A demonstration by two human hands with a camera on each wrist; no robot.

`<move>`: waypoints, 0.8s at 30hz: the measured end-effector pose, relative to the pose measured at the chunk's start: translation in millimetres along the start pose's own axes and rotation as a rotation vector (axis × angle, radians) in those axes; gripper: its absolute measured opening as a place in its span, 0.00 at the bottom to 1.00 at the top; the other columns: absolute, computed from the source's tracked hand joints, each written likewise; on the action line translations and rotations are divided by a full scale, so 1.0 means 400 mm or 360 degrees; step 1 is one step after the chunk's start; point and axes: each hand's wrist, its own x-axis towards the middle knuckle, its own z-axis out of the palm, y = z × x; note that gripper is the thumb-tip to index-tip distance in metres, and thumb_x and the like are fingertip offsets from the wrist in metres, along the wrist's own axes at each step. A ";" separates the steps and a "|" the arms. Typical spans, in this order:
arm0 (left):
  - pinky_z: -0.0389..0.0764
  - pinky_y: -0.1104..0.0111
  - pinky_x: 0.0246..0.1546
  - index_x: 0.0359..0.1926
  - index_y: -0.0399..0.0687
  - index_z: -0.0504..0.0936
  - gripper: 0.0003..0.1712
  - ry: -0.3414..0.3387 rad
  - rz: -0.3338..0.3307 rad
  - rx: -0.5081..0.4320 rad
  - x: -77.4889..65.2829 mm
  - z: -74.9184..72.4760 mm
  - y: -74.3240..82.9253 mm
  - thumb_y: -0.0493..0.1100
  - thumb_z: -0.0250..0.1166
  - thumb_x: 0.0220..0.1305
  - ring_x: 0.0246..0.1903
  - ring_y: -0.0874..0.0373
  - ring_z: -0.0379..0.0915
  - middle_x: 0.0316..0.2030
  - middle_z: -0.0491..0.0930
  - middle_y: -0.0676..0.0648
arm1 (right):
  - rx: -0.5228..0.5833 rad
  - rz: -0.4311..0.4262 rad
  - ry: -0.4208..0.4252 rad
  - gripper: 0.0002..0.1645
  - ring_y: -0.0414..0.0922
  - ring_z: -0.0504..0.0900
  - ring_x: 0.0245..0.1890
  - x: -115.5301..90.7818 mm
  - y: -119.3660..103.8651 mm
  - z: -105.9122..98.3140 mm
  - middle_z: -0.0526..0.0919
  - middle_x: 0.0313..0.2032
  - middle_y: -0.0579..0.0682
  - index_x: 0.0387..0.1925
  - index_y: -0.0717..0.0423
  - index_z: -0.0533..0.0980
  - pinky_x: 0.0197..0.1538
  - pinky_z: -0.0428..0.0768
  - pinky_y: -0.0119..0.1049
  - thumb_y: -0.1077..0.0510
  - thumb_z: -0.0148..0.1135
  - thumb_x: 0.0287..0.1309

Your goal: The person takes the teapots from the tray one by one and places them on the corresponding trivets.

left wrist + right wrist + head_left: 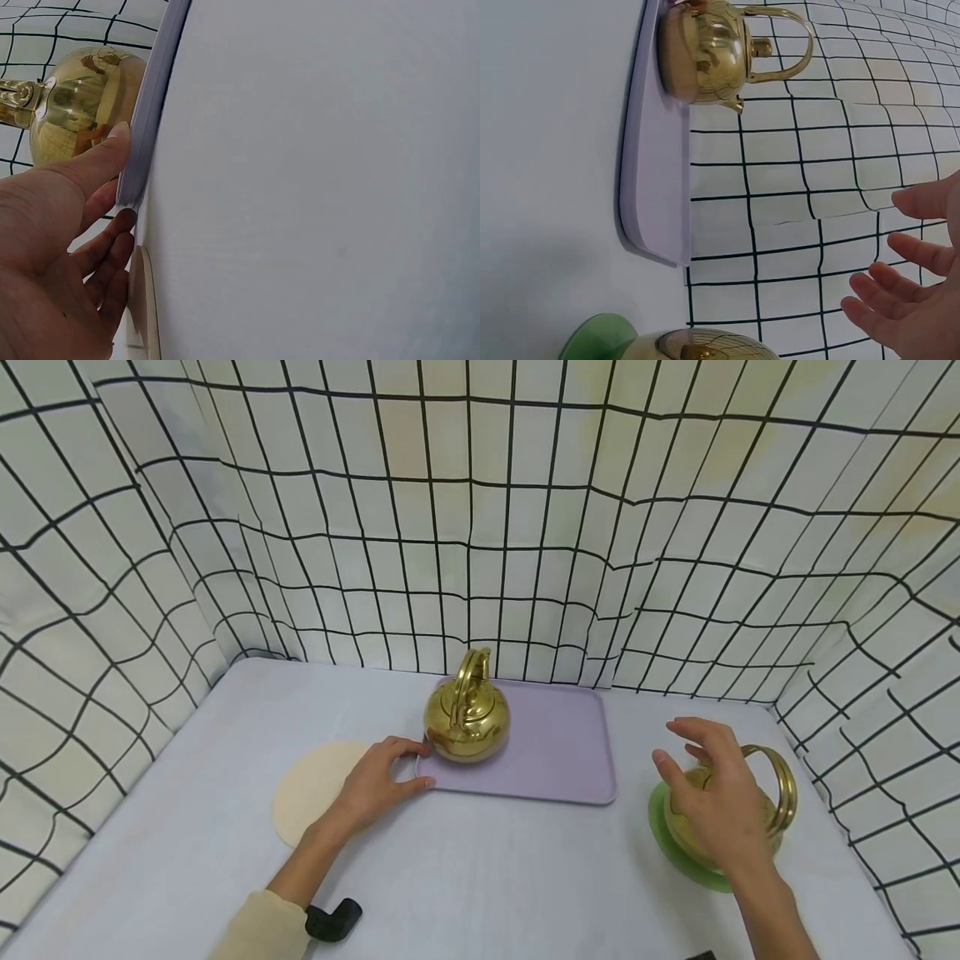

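Note:
A gold teapot (467,718) with an arched handle stands on the left part of a lilac tray (558,743). My left hand (378,781) is at the tray's near left corner, thumb by the front rim and fingertips along the left end. In the left wrist view the thumb (112,150) lies against the tray's edge, just below the teapot. At the right, a second gold teapot (776,814) sits on a green disc (663,835). My right hand (720,806) hangs above that teapot and partly hides it; its fingers are spread and hold nothing.
Partly under my left forearm lies a cream round disc (315,789). Black-and-white grid walls (491,510) enclose the white table (480,877) at the back and both sides. A black strap piece (335,920) shows at my left wrist.

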 end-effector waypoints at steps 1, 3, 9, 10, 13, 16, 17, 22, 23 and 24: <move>0.70 0.42 0.73 0.60 0.49 0.83 0.26 -0.0001 -0.0001 0.0000 -0.001 0.001 0.000 0.51 0.75 0.64 0.70 0.40 0.71 0.63 0.80 0.42 | -0.0002 0.0016 -0.0013 0.25 0.16 0.68 0.57 0.001 0.001 0.003 0.78 0.60 0.50 0.63 0.58 0.76 0.61 0.69 0.08 0.62 0.69 0.66; 0.69 0.43 0.74 0.60 0.49 0.83 0.26 -0.0003 -0.0003 -0.0002 -0.002 0.001 -0.001 0.51 0.75 0.64 0.70 0.40 0.71 0.63 0.80 0.42 | -0.0009 0.0037 -0.0028 0.25 0.15 0.67 0.56 0.002 0.004 0.010 0.77 0.60 0.52 0.63 0.58 0.75 0.60 0.68 0.07 0.61 0.69 0.67; 0.70 0.42 0.73 0.60 0.48 0.83 0.26 -0.0006 0.0013 -0.0011 -0.004 -0.001 0.004 0.52 0.75 0.64 0.69 0.40 0.71 0.63 0.80 0.42 | 0.0004 0.0098 -0.0087 0.26 0.30 0.72 0.63 0.009 0.002 0.024 0.75 0.63 0.55 0.65 0.59 0.73 0.61 0.68 0.07 0.59 0.68 0.69; 0.70 0.42 0.73 0.60 0.49 0.83 0.26 -0.0007 0.0012 -0.0012 -0.004 -0.001 0.004 0.52 0.75 0.64 0.69 0.40 0.71 0.63 0.80 0.42 | 0.0001 0.0123 -0.0110 0.26 0.36 0.74 0.64 0.010 0.001 0.026 0.75 0.64 0.54 0.65 0.58 0.73 0.63 0.71 0.11 0.58 0.67 0.69; 0.69 0.43 0.74 0.60 0.49 0.83 0.26 -0.0009 -0.0001 -0.0021 -0.003 -0.001 0.004 0.51 0.75 0.64 0.70 0.40 0.70 0.63 0.80 0.42 | 0.0010 0.0192 -0.0177 0.28 0.52 0.74 0.66 0.011 0.000 0.037 0.73 0.66 0.54 0.67 0.55 0.72 0.65 0.74 0.18 0.54 0.67 0.70; 0.69 0.43 0.74 0.60 0.49 0.83 0.26 -0.0007 0.0000 -0.0021 -0.003 -0.002 0.005 0.51 0.75 0.64 0.70 0.40 0.70 0.63 0.80 0.42 | 0.0032 0.0198 -0.0200 0.28 0.53 0.74 0.67 0.013 0.006 0.053 0.73 0.65 0.55 0.67 0.56 0.72 0.65 0.75 0.19 0.54 0.67 0.70; 0.69 0.43 0.74 0.60 0.48 0.83 0.26 -0.0004 0.0002 -0.0019 -0.002 -0.002 0.005 0.51 0.75 0.64 0.70 0.40 0.70 0.63 0.80 0.42 | 0.0051 0.0193 -0.0200 0.27 0.52 0.74 0.67 0.014 0.008 0.059 0.74 0.65 0.56 0.66 0.57 0.72 0.62 0.72 0.14 0.55 0.67 0.70; 0.69 0.43 0.74 0.60 0.48 0.83 0.26 -0.0001 0.0001 -0.0004 -0.001 -0.002 0.006 0.51 0.75 0.64 0.70 0.40 0.71 0.63 0.80 0.42 | 0.0048 0.0215 -0.0226 0.26 0.55 0.74 0.66 0.016 0.016 0.084 0.73 0.63 0.59 0.64 0.61 0.73 0.65 0.78 0.24 0.59 0.68 0.68; 0.69 0.43 0.73 0.60 0.48 0.83 0.26 -0.0002 0.0005 -0.0003 -0.001 -0.002 0.006 0.51 0.75 0.64 0.70 0.40 0.71 0.62 0.81 0.42 | 0.0041 0.0231 -0.0239 0.27 0.56 0.74 0.66 0.016 0.017 0.088 0.73 0.63 0.60 0.65 0.61 0.73 0.67 0.79 0.32 0.60 0.67 0.68; 0.69 0.43 0.74 0.60 0.48 0.83 0.26 -0.0002 0.0004 -0.0004 -0.001 -0.002 0.006 0.51 0.75 0.64 0.70 0.40 0.71 0.62 0.81 0.42 | 0.0037 0.0245 -0.0251 0.27 0.56 0.73 0.67 0.017 0.018 0.091 0.72 0.64 0.60 0.65 0.61 0.72 0.68 0.79 0.40 0.60 0.67 0.68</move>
